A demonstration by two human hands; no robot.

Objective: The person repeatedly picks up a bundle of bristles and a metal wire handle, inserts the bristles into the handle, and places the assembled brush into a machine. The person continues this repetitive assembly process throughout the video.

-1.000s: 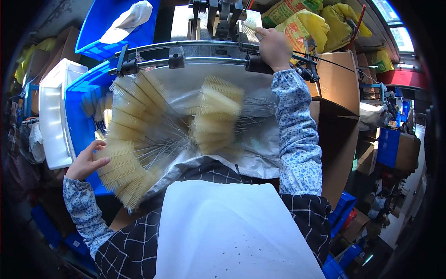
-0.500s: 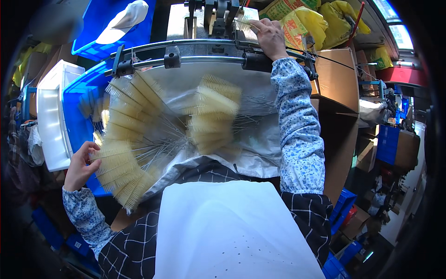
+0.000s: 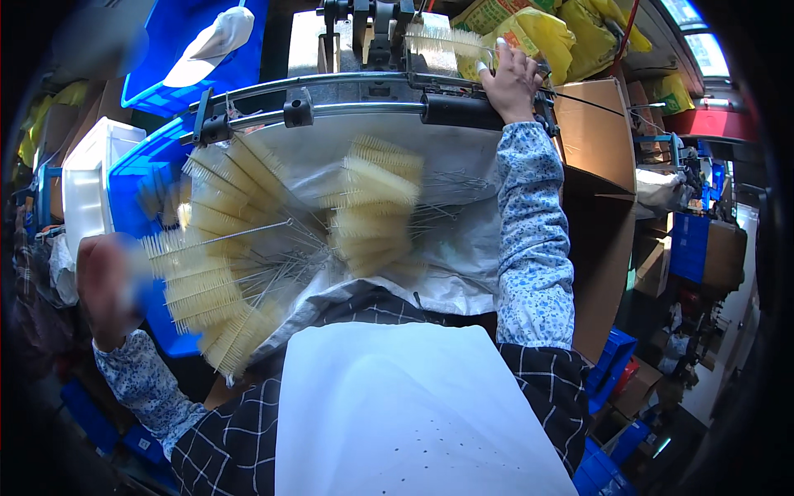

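Observation:
My right hand point(image 3: 514, 83) is at the machine point(image 3: 382, 33) at the top. Its fingers close on one end of a pale bristle brush point(image 3: 442, 40), which lies level and points left toward the machine. My left hand point(image 3: 107, 285), smeared by motion, is at the left edge of a fanned pile of cream twisted-wire brushes point(image 3: 198, 289). One brush point(image 3: 186, 241) sticks out of that pile toward this hand, its wire loop pointing right; I cannot tell if the fingers touch it. A second stack of brushes point(image 3: 376, 207) lies right of the pile on a whitish sheet point(image 3: 463, 281).
Two metal rods point(image 3: 356, 108) cross in front of the machine. A blue bin point(image 3: 136, 198) and white tub point(image 3: 91, 182) stand left; a white cap point(image 3: 211, 47) rests on another blue bin point(image 3: 153, 91). Cardboard boxes point(image 3: 595, 124) and yellow sacks point(image 3: 538, 41) are at right.
My right hand has shifted right, and more of its brush shows beside the machine. My left hand has moved left off the pile; one brush there now sticks out leftward.

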